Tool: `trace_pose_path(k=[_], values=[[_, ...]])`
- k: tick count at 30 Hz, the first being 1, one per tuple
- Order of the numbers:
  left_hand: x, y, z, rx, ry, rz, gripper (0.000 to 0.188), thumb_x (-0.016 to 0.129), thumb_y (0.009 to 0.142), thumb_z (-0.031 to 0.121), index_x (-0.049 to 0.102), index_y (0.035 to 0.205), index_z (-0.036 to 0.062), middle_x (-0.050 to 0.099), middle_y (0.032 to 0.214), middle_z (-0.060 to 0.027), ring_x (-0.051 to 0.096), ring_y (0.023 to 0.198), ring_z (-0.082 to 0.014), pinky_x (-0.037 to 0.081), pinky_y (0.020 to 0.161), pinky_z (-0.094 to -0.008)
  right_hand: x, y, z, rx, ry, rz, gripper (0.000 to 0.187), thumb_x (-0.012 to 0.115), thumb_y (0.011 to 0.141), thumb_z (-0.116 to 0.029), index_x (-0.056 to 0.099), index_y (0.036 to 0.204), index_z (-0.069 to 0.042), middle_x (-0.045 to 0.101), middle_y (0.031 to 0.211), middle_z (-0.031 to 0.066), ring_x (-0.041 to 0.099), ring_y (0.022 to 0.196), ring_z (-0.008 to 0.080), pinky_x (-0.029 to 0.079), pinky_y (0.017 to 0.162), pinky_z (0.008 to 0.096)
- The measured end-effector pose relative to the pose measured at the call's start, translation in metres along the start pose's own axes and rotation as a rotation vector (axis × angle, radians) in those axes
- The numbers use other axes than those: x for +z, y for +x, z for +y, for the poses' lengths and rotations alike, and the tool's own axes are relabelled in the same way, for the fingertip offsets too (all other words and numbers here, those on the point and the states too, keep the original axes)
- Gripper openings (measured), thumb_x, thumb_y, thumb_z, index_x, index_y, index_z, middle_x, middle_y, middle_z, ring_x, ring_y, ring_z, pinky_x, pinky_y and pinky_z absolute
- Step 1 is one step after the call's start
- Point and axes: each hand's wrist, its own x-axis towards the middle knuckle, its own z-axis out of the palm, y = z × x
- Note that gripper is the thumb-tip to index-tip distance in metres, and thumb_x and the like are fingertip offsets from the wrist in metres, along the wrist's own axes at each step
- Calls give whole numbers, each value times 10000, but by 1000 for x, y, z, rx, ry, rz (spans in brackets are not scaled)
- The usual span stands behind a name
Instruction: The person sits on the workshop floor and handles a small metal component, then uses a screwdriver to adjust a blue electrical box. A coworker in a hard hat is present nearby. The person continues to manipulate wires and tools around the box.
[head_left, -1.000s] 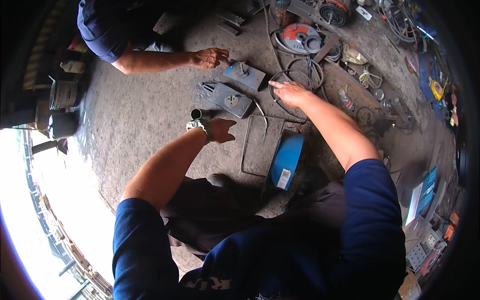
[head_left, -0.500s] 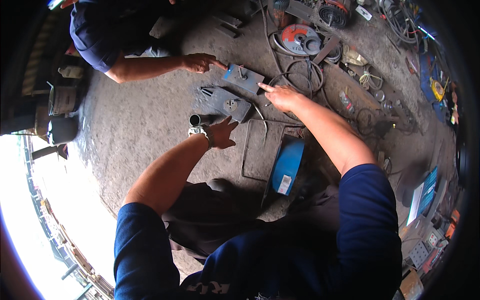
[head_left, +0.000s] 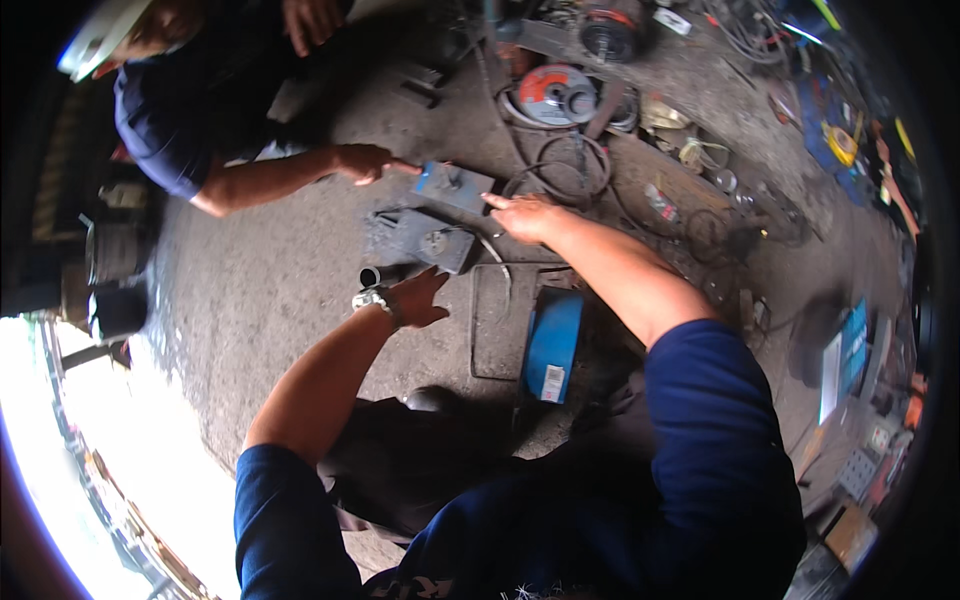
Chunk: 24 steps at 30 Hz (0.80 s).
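Grimy concrete workshop floor (head_left: pixel 270 290), coiled cable (head_left: pixel 607 172), abrasive disc (head_left: pixel 540 90), blue-ended metal plate (head_left: pixel 468 191) between co-worker's hand (head_left: pixel 362 162) and right hand (head_left: pixel 525 217), its index extended, other fingers unclear, left hand (head_left: pixel 413 298) spread-fingered beside dark metal block (head_left: pixel 455 252)

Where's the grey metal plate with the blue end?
In the head view, the grey metal plate is above centre, slightly left, between the co-worker's pointing hand and the person's right hand, just beyond the dark block.
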Motion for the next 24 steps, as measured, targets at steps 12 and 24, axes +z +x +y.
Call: trace_pose_path(k=[12, 24], values=[[-28, 43, 36, 167, -90, 50, 779, 748, 856, 392, 446, 1439, -27, 492, 1444, -270, 486, 1334, -395, 391, 1130, -425, -20, -27, 13, 66, 59, 33, 452, 549, 899, -90, 630, 1342, -47, 265, 1652, 86, 543, 1334, 323, 470, 1078, 415], [-61, 99, 67, 96, 10, -9, 759, 723, 871, 409, 463, 1467, 16, 599, 1372, -224, 600, 1238, -356, 461, 1055, -416, -106, -174, 23, -45, 66, 174, 433, 601, 863, -152, 653, 1282, -59, 710, 1175, 183, 671, 1109, 349, 532, 947, 440]])
